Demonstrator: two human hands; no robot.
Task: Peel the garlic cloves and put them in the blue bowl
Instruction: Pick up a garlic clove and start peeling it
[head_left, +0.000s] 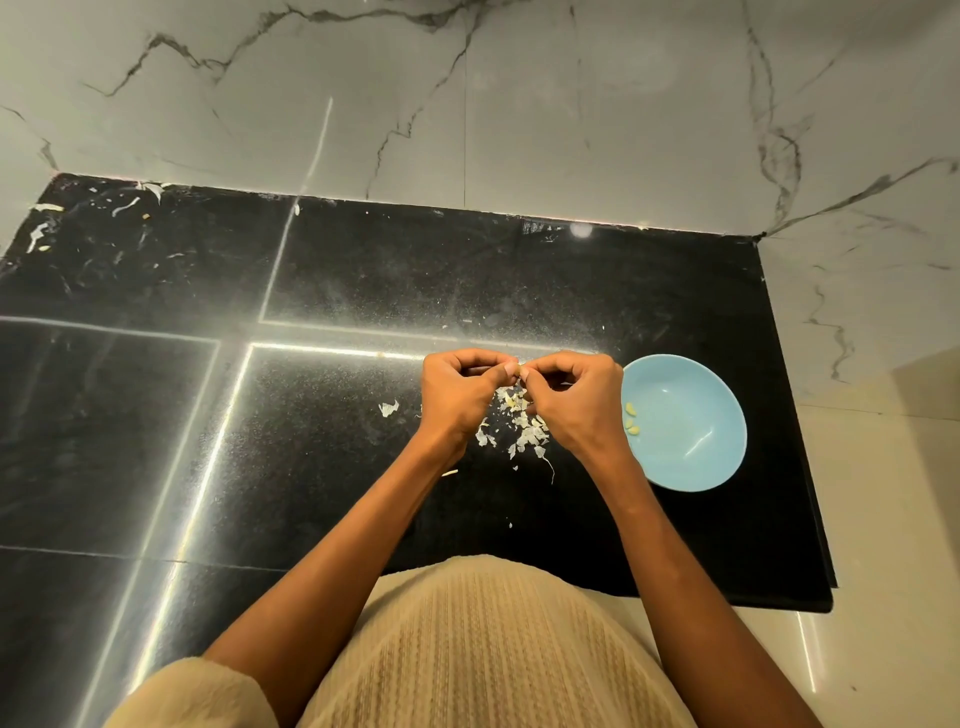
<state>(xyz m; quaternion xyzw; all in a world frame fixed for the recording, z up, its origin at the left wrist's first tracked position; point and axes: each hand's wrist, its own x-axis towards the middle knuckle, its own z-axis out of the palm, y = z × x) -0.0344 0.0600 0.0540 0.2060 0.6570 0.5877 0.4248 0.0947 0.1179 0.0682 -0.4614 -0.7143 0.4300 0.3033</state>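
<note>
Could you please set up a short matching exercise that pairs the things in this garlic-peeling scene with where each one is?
Things:
1. blue bowl
2. peeled cloves
3. pile of garlic skins
4. clove being peeled

Places:
A. pinched between the fingers of the left hand and the right hand
B. on the black counter, to the right of both hands
C. on the counter, below and between the hands
D. inside the bowl, near its left side

Pairs: 1-B, 2-D, 3-C, 4-A
</note>
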